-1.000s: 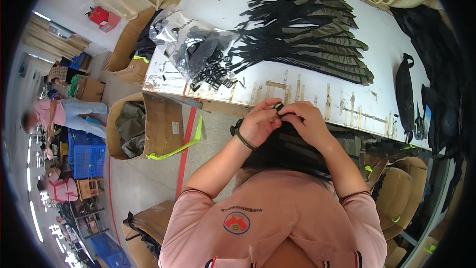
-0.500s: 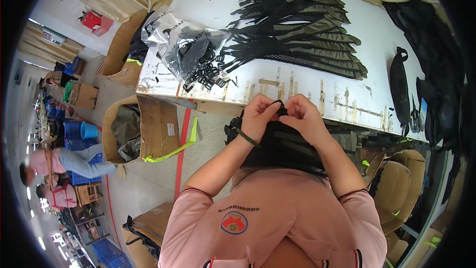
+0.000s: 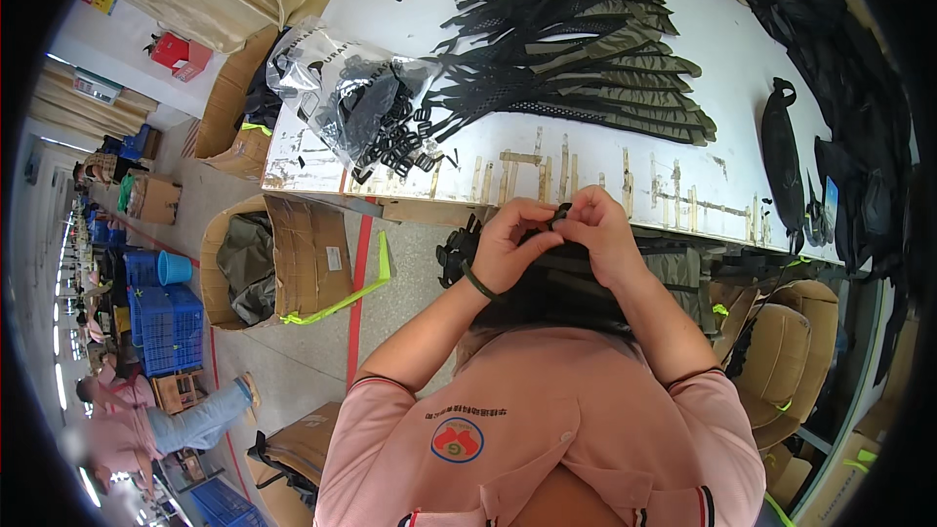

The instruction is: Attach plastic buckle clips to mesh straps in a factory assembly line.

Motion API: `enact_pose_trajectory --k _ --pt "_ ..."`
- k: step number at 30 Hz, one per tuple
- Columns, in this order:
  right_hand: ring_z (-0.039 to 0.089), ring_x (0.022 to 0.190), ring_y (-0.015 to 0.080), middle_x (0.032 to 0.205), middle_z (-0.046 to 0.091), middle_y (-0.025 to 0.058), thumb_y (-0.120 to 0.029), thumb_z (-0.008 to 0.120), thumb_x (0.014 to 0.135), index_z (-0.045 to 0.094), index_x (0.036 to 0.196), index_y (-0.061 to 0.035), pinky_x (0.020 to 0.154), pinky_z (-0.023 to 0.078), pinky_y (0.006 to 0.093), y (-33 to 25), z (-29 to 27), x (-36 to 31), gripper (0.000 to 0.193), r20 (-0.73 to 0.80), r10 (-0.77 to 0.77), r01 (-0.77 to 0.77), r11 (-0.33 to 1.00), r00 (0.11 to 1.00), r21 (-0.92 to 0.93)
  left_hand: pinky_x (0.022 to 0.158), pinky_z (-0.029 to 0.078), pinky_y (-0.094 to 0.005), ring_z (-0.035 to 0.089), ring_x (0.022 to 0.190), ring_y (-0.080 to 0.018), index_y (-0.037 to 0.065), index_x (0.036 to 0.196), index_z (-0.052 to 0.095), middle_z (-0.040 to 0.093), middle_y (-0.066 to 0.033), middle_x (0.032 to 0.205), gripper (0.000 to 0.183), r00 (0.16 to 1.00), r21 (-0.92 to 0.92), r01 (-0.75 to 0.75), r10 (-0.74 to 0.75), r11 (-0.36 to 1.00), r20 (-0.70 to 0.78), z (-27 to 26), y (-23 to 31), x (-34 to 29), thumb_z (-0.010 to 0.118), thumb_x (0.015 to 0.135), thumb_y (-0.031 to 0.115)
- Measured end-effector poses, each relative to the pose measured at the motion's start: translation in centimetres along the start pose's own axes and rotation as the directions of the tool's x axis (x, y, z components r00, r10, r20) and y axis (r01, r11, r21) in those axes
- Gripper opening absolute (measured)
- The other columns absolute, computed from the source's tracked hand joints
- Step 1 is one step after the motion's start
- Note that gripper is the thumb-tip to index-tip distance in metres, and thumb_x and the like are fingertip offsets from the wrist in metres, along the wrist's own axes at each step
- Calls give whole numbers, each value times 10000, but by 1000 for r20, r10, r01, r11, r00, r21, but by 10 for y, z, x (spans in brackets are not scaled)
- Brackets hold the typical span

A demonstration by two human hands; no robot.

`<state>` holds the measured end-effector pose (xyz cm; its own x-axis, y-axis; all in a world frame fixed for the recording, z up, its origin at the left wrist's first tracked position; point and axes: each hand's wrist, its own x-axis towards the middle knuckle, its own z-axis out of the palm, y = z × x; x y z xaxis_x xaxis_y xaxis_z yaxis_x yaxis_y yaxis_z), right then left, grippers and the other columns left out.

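Observation:
My left hand (image 3: 509, 246) and my right hand (image 3: 603, 237) meet just before the table's near edge, fingertips almost touching. Both pinch a small black piece (image 3: 561, 216), seemingly a strap end or buckle; the fingers cover most of it. Beneath them, black fabric (image 3: 556, 295) with straps lies across my lap. Beyond the hands, a clear plastic bag (image 3: 337, 88) lies on the table with black plastic buckles (image 3: 400, 144) spilling from its opening. Right of it, black mesh and olive fabric strips (image 3: 595, 68) are fanned out in an overlapping pile.
The white table (image 3: 722, 171) has worn tape along its near edge. A long black fabric piece (image 3: 781, 171) lies at its right. Cardboard boxes (image 3: 310, 259) stand on the floor to the left, others (image 3: 781, 356) to the right. A person (image 3: 185, 420) is at far left.
My fingers have shifted slightly around the small black piece, the left ones more spread now. At the far left, the walking person has moved toward the lower part of the picture.

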<state>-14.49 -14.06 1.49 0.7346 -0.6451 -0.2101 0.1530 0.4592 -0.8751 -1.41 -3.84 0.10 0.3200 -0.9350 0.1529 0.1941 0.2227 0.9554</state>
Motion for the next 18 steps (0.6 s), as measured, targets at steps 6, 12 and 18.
enact_pose_trajectory --k 6,12,18 --pt "549 671 98 761 555 8 -8 637 814 549 958 -24 590 465 230 -27 10 -6 169 -12 152 -151 988 988 30 728 464 -233 533 844 -118 52 1008 566 513 -33 975 277 999 47 -46 46 998 -2 -3 -2 0 639 779 -86" --pt "510 639 66 745 574 -1 -108 582 883 605 914 -11 574 432 211 -28 1 -8 104 124 -48 109 831 991 -545 694 446 -224 530 812 -129 48 933 589 505 -50 938 228 981 399 -180 135 899 139 -3 9 -5 636 760 -93" --pt "523 617 71 719 580 5 -167 563 895 601 896 16 576 441 210 -37 -6 2 187 -21 114 -113 914 993 -389 719 459 -246 554 785 -150 46 1012 535 518 -37 949 235 982 73 129 -137 989 127 -5 9 -26 569 822 -87"
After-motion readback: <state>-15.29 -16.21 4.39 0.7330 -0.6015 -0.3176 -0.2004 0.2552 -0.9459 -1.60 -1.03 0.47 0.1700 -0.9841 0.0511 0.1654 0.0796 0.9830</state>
